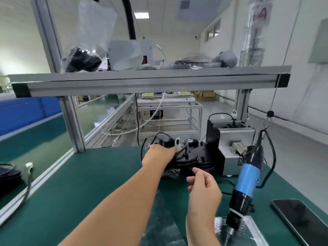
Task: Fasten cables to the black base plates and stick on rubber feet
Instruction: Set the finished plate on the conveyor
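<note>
Black base plates [197, 155] with black cables [152, 139] lie in a pile at the far side of the green bench. My left hand [159, 153] reaches out to the pile and its fingers close on the near left part of a plate by a white clip [177, 142]; the fingertips are hidden against the black parts. My right hand [202, 187] hovers nearer to me, just in front of the pile, thumb and forefinger loosely bent and apart, holding nothing visible. No rubber feet can be made out.
A blue electric screwdriver [246, 183] hangs on its cord right of my right hand. A grey metal machine [234, 137] stands behind it. A phone [301, 221] lies at the right edge. Clear plastic bags [163, 219] lie near me. An aluminium shelf [150, 80] runs overhead.
</note>
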Demonstrator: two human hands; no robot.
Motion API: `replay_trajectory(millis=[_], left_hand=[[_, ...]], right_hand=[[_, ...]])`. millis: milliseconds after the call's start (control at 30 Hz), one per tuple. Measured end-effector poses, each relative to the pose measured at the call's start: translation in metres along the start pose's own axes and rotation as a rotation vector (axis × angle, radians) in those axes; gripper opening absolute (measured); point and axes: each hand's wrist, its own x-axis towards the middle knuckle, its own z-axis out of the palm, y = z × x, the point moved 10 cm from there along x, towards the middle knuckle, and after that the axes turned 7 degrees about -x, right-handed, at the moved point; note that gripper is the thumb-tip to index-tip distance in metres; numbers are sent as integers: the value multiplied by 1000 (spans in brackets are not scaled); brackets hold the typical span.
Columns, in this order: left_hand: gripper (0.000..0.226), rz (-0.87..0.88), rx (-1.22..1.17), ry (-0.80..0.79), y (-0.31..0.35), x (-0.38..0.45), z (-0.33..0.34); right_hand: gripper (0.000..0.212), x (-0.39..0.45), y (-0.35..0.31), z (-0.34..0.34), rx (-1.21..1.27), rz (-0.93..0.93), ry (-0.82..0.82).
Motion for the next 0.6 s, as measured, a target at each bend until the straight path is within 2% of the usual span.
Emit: replay_trajectory(millis=[100,167,333,433,500,533,600], left_hand=[[61,-63,-304,-71,-4,3,14],[51,-98,-484,-55,-8,8,20],[48,-135,-839,-8,-16,7,3],[53,-66,-821,23,-22,-18,-40],[52,39,-756,12,-29,-47,-71],[50,99,-721,15,-36,-65,-86],[45,217,-658,39,-52,-100,-112]], right_hand=[[25,-2,1,0,-3,12,-9],[25,-2,1,-1,-4,15,-9],[25,-3,6,-1,-14,51,-22],[22,-1,5,3,-23,88,-84],[20,-6,5,21,30,170,-254],[27,-14,5,35,63,222,-389],[53,-41,-2,67,49,255,-711]])
